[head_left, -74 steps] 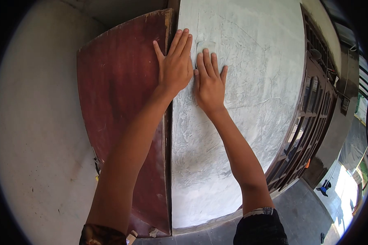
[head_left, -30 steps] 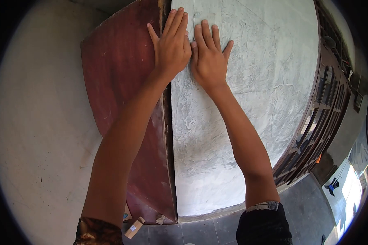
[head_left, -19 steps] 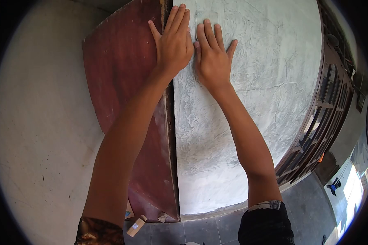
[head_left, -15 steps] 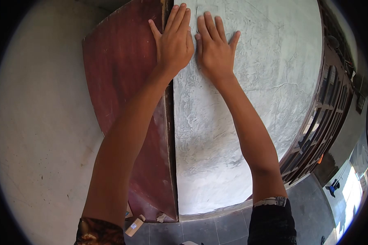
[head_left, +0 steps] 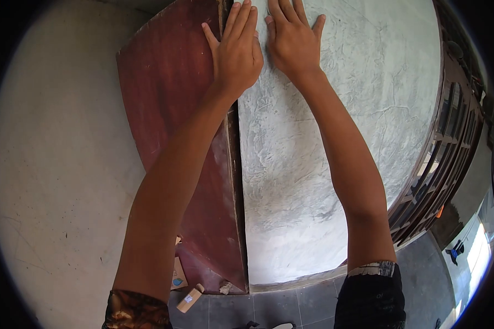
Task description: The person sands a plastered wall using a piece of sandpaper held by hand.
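Note:
My left hand (head_left: 237,57) rests with its fingers stretched upward over the edge where a dark red board (head_left: 167,93) meets a grey-white plastered wall (head_left: 335,181). Its thumb-side or outer finger spreads out over the board. Flat against the plaster, to the right of it, lies my right hand (head_left: 295,41), fingers extended and their tips near or beyond the top of the view. Neither hand shows anything gripped; what may lie under the right palm is hidden. A narrow dark gap runs down between board and wall below the left hand.
A plain pale wall (head_left: 60,164) stands at the left. Brown framed windows (head_left: 450,148) line the right side. On the grey tiled floor (head_left: 280,307) lie a small cardboard box (head_left: 190,299) and a light lump (head_left: 225,287) near the board's foot.
My right hand has slid upward along the plaster, so its fingertips reach the top of the view. My left hand stays at the board's edge. The view has shifted slightly.

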{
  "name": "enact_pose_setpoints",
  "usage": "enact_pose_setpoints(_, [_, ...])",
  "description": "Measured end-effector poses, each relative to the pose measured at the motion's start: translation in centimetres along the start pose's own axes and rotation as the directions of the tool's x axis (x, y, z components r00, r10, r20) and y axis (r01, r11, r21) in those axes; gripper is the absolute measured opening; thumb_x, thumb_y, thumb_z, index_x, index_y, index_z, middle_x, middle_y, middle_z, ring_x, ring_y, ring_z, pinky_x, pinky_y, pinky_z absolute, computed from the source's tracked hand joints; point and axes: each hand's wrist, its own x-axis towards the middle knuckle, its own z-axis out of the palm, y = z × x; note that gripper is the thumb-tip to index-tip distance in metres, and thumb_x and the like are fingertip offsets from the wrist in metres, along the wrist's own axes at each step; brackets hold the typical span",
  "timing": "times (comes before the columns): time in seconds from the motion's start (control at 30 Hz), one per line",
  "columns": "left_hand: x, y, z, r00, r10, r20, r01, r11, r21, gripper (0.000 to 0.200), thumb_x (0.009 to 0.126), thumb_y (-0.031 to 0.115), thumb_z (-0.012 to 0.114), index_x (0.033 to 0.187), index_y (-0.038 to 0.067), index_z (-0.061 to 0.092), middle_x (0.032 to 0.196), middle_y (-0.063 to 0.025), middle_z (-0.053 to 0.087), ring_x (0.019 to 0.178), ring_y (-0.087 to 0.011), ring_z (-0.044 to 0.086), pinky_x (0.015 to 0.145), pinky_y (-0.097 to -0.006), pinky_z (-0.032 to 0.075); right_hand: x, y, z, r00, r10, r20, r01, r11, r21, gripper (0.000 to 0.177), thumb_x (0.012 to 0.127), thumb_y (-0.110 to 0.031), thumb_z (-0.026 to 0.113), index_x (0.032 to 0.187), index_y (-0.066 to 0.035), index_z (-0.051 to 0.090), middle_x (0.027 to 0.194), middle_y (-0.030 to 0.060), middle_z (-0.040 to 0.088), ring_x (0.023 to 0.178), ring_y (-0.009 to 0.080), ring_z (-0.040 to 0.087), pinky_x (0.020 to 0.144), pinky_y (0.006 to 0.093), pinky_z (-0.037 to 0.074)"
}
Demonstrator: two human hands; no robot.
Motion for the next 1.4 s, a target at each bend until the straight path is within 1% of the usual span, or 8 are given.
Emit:
enact_pose_setpoints(0.13, [-0.2,0.0,0.1,1.000,-0.003,-0.001,0.003,1.000,0.023,0.049,0.105,0.010,0.039,0.152,-0.003,0.045,0.163,-0.0184,0.039,0.156,-0.0315,0.029,0.120,-0.0705,0.002,-9.8,-2.8,-2.3,0.987,0.044,0.152,-0.045,0.999,-0.001,0.050,0.103,-0.024,0.056,0.152,-0.012,0.051,0.161,0.0055,0.046,0.150,0.0296,0.040,0.111,0.0782,0.025])
enact_pose_setpoints(0.27, [0.1,0.3,-0.1,1.000,0.005,0.003,-0.005,0.999,0.038,0.049,0.105,0.010,0.039,0.152,-0.004,0.044,0.163,-0.0192,0.039,0.156,-0.0318,0.029,0.121,-0.0705,0.003,-2.8,0.2,0.3,1.000,0.000,-0.020,-0.001,0.999,-0.035,0.046,0.104,-0.023,0.054,0.148,-0.011,0.054,0.155,0.0061,0.052,0.149,0.0295,0.041,0.111,0.0781,0.027])
enact_pose_setpoints(0.73, [-0.1,-0.1,0.1,0.999,0.031,-0.012,-0.030,0.997,0.068,0.048,0.106,0.011,0.041,0.151,-0.005,0.045,0.163,-0.0188,0.040,0.155,-0.0318,0.031,0.121,-0.0699,0.002,-1.0,0.1,0.9,1.000,0.028,0.011,-0.028,1.000,0.001,0.045,0.108,-0.024,0.048,0.152,-0.014,0.050,0.160,0.0031,0.047,0.149,0.0326,0.040,0.112,0.0765,0.028])
enact_pose_setpoints(0.9, [0.0,-0.3,0.6,0.999,0.017,-0.040,-0.015,0.999,0.052,0.048,0.106,0.011,0.040,0.151,-0.004,0.047,0.162,-0.0187,0.041,0.155,-0.0319,0.032,0.121,-0.0693,0.002,-9.6,-1.5,-1.7,0.992,-0.013,0.125,0.011,1.000,0.016,0.048,0.103,-0.026,0.056,0.150,-0.013,0.053,0.160,0.0041,0.046,0.151,0.0289,0.038,0.113,0.0761,0.026])
enact_pose_setpoints(0.97, [-0.2,-0.6,1.5,0.989,0.061,-0.136,-0.060,0.998,0.011,0.051,0.098,0.012,0.049,0.148,0.002,0.052,0.162,-0.0087,0.044,0.154,-0.0244,0.034,0.116,-0.0787,0.006,-6.2,-0.4,-0.5,0.999,-0.030,0.046,0.029,1.000,0.005,0.047,0.104,-0.025,0.055,0.149,-0.013,0.053,0.159,0.0043,0.047,0.150,0.0295,0.039,0.112,0.0765,0.027])
enact_pose_setpoints(1.2, [-0.2,-0.3,0.6,0.999,0.029,-0.041,-0.028,0.999,0.025,0.048,0.105,0.010,0.040,0.150,-0.005,0.047,0.162,-0.0188,0.042,0.155,-0.0317,0.032,0.120,-0.0699,0.001,-7.8,-1.4,-1.3,0.996,0.008,0.089,-0.009,1.000,0.020,0.048,0.104,-0.023,0.055,0.150,-0.010,0.051,0.159,0.0062,0.047,0.147,0.0331,0.042,0.111,0.0756,0.028])
enact_pose_setpoints(1.27, [-0.1,-0.4,1.3,0.988,0.065,-0.140,-0.062,0.998,0.024,0.050,0.098,0.013,0.050,0.148,0.002,0.053,0.162,-0.0090,0.045,0.154,-0.0248,0.034,0.116,-0.0789,0.007,-9.7,-2.2,-2.5,0.988,-0.011,0.154,0.011,1.000,0.003,0.048,0.104,-0.023,0.055,0.150,-0.011,0.051,0.159,0.0060,0.047,0.148,0.0326,0.042,0.111,0.0756,0.028])
enact_pose_setpoints(1.4, [-0.3,-0.4,1.2,0.990,0.068,-0.126,-0.064,0.997,0.039,0.050,0.098,0.012,0.050,0.147,0.002,0.053,0.162,-0.0088,0.045,0.154,-0.0248,0.034,0.116,-0.0781,0.008,-1.0,0.6,0.2,1.000,-0.019,0.010,0.019,0.999,-0.032,0.044,0.108,-0.026,0.047,0.151,-0.013,0.051,0.160,0.0038,0.047,0.150,0.0324,0.040,0.114,0.0747,0.026])
